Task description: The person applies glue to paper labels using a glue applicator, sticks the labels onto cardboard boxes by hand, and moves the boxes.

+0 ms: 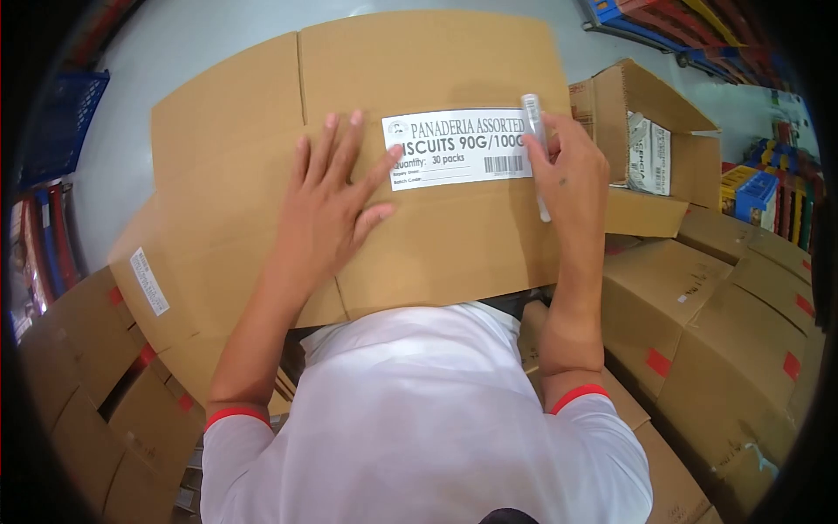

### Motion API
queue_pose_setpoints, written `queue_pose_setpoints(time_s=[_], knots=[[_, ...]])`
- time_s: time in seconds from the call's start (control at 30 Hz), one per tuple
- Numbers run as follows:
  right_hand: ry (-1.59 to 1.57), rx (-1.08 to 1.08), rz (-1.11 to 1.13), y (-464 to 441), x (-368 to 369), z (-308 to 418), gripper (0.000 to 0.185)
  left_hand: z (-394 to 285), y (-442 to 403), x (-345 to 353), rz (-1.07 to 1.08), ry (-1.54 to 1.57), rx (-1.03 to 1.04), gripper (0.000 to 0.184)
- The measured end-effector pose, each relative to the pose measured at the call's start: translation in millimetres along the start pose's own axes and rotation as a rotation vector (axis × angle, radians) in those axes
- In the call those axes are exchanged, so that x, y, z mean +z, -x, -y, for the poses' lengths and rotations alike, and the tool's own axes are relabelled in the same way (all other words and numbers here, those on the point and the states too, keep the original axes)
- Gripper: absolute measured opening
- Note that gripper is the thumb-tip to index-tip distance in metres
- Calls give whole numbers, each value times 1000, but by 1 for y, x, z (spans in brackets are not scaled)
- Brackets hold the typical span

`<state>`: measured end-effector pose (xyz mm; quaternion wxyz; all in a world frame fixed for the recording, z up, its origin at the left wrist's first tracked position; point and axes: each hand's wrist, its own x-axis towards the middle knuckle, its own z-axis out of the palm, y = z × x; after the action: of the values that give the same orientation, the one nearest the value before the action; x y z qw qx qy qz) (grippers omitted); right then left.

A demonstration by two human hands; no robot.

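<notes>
A large flattened cardboard box (445, 236) lies before me, with a white label (458, 164) reading "Panaderia Assorted Biscuits 90G/100G" and "Quantity: 30 packs". My left hand (336, 188) is spread flat on the cardboard, its index fingertip at the label's left edge. In my right hand (569, 166), closed at the label's right edge, is a slim whitish marker pen (531, 112), held roughly upright in view. Part of the pen is hidden by the fingers. A smaller printed sticker (148, 281) is on the cardboard at the lower left.
An opened carton (650, 214) with printed packets (648, 153) inside stands at the right. Closed cartons with red tape (698, 323) are stacked on the right, and more cartons (96, 349) on the left. A blue crate (61, 127) is at the far left, and loaded shelves (690, 31) at the upper right.
</notes>
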<state>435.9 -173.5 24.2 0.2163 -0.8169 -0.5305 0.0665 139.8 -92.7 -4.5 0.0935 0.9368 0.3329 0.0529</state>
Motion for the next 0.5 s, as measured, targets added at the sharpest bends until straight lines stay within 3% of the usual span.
queue_pose_setpoints(time_s=[0.17, 0.27, 0.37, 0.5], knots=[[-95, -105, 82, 22, 8, 27, 32, -9, 40, -12, 176, 4, 83, 62], [-275, 91, 185, 19, 3, 21, 32, -9, 43, -7, 150, 58, 69, 71], [-601, 179, -19, 9, 0, -3, 31, -13, 10, -8, 107, 166, -10, 83], [-765, 192, -106, 6, -7, -12, 31, -25, -50, 7, 76, 88, 107, 90]])
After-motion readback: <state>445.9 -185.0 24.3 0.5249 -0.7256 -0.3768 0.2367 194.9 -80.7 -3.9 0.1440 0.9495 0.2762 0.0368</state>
